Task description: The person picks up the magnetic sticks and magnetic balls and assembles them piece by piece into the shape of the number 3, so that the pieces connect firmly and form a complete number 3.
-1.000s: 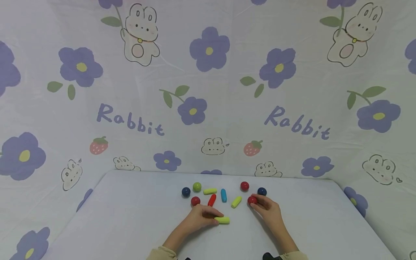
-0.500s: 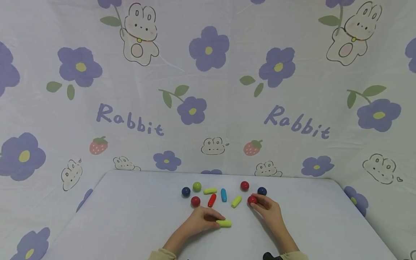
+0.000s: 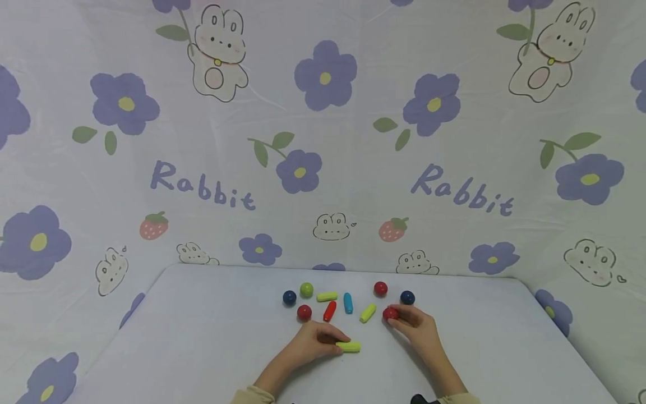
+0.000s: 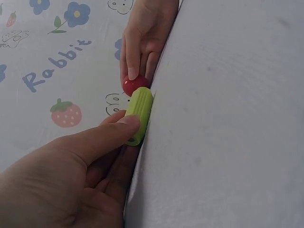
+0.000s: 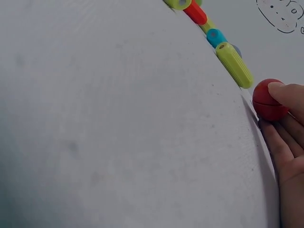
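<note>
My left hand (image 3: pixel 310 341) pinches a short, ribbed yellow-green cylinder (image 3: pixel 350 347) between thumb and fingers, close over the white table. In the left wrist view the cylinder (image 4: pixel 140 114) shows a dark hole in its near end, with the thumb on its side. Farther right, my right hand (image 3: pixel 420 330) pinches a glossy red ball (image 3: pixel 388 314). A seam runs round this ball (image 5: pixel 269 100) in the right wrist view, the thumb lying on top and fingers beneath. Another yellow-green cylinder (image 3: pixel 368 313) lies just left of that ball.
Behind the hands lie a blue cylinder (image 3: pixel 348 303), a red cylinder (image 3: pixel 330 311) and a third yellow-green one (image 3: pixel 327 296). Left of them are red (image 3: pixel 304 312), dark blue (image 3: pixel 289 298) and green (image 3: pixel 306 290) balls. Another red ball (image 3: pixel 381 289) and dark blue ball (image 3: pixel 407 297) sit back right.
The left hand has moved the yellow-green cylinder slightly right and nearer to me, then stayed. The right hand's red ball has shifted slightly left and nearer in the last half second.
</note>
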A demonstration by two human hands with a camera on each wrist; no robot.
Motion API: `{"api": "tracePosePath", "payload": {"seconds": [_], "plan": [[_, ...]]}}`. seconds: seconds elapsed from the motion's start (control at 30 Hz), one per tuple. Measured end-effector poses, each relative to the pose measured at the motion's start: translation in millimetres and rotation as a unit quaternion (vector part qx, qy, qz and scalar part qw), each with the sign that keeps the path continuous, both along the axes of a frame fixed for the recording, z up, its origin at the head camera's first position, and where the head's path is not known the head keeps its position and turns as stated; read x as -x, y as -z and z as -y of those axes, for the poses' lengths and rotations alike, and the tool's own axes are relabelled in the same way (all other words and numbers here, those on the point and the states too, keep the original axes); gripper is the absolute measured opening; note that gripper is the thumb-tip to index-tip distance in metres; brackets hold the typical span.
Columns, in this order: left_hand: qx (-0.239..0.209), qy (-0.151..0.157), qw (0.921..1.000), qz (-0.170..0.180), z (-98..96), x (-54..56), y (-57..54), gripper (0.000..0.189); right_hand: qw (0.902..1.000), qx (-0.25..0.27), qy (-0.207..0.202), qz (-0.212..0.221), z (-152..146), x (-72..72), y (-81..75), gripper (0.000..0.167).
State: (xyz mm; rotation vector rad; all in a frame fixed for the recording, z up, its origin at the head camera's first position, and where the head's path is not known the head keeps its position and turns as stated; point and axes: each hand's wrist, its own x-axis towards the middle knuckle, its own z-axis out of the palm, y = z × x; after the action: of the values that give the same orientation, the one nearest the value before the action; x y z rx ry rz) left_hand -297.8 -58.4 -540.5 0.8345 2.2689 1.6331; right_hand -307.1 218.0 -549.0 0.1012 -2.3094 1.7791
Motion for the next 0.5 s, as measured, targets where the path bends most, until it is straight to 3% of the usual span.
{"api": "tracePosePath", "payload": {"seconds": [0.23, 0.5], "plan": [[-0.001, 0.000, 1.0000, 0.003, -0.5, -1.7, -0.1, 0.025, 0.9997, 0.012, -0.009, 0.017, 1.0, -6.3, 0.8, 0.043], [-0.021, 0.010, 0.9997, -0.010, 1.1, -13.0, -19.1, 0.024, 0.9984, 0.016, -0.035, 0.040, 3.2, -12.9, 0.6, 0.037]]}}
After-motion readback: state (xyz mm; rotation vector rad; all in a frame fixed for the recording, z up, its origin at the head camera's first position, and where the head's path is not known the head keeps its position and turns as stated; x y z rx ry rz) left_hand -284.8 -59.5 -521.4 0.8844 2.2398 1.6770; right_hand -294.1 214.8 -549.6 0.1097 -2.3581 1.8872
